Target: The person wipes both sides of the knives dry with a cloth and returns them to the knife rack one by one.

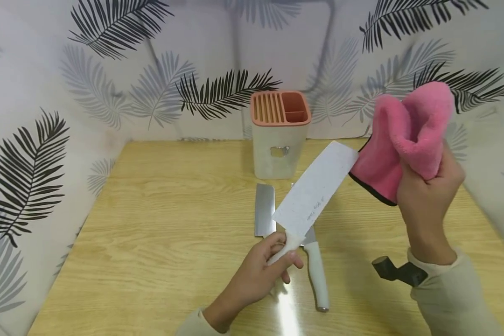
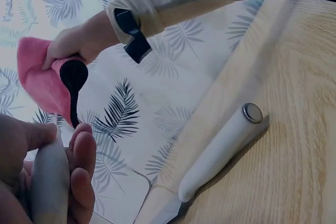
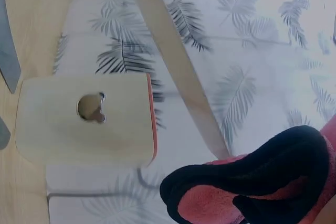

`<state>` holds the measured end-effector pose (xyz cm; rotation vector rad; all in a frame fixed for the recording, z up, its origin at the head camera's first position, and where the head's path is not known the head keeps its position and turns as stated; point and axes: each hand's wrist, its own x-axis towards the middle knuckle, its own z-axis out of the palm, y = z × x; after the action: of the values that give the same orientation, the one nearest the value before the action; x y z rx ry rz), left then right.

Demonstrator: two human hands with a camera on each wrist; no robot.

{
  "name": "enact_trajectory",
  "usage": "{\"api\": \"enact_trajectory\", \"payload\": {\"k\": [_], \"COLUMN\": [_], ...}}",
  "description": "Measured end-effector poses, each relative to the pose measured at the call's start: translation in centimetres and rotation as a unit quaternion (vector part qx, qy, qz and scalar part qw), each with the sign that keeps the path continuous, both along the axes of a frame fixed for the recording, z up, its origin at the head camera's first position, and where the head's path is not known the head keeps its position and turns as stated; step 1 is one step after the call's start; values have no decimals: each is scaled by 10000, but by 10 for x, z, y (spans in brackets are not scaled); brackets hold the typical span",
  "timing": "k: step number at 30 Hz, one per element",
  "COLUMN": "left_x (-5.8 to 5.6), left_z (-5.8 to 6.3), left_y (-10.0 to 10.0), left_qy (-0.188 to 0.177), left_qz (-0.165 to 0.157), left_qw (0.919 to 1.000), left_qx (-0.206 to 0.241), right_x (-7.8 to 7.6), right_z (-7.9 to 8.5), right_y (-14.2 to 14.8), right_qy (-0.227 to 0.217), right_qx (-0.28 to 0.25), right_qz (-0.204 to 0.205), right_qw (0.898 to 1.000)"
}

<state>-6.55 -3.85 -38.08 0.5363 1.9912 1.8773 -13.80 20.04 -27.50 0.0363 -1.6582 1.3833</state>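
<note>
My left hand [image 1: 258,270] grips the white handle [image 2: 50,182] of a cleaver [image 1: 317,186], its broad blade raised above the table and slanting up to the right. In my right hand [image 1: 430,205] is a bunched pink cloth [image 1: 407,135] with a black border, held beside the blade's far end. The right wrist view shows the blade [image 3: 178,66] nearly edge-on, its end meeting the cloth [image 3: 210,203]; whether they touch I cannot tell. Beneath the raised cleaver lie a second cleaver [image 1: 264,210], partly hidden by my left hand, and a white-handled knife [image 1: 317,280].
A white knife block [image 1: 275,154] with an orange slotted top stands at the back of the wooden table [image 1: 164,224]. Behind it hangs a leaf-patterned white cloth backdrop [image 1: 210,46]. A black strap mount [image 1: 399,271] sits on my right wrist.
</note>
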Motion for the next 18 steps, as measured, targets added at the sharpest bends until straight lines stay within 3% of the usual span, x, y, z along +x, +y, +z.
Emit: {"api": "enact_trajectory", "payload": {"k": [4, 6, 9, 11, 12, 13, 15, 18], "left_x": [0, -1, -3, -4, -4, -4, -3, -1], "left_z": [2, 4, 5, 6, 6, 6, 5, 2], "left_y": [4, 7, 10, 12, 12, 12, 12, 10], "left_qy": [-20, 63, 654, 1344, 1629, 1843, 2094, 1852], "left_qz": [151, 314, 716, 966, 1060, 1157, 1257, 1148], "left_qw": [9998, 9994, 9952, 9843, 9778, 9718, 9634, 9720], "left_qx": [151, 157, -90, -616, -788, -912, -1108, -879], "right_x": [14, 23, 37, 45, 48, 49, 49, 43], "right_z": [-12, -24, -45, -56, -61, -65, -71, -73], "right_y": [-16, -28, -49, -60, -65, -68, -72, -71], "right_qy": [553, 749, 894, 842, 807, 823, 806, 730], "right_qx": [795, 1536, 2853, 3608, 3876, 3983, 4003, 3869], "right_qz": [374, 908, 1809, 2200, 2275, 2337, 2466, 2494], "right_qw": [9946, 9811, 9370, 9024, 8897, 8831, 8789, 8847]}}
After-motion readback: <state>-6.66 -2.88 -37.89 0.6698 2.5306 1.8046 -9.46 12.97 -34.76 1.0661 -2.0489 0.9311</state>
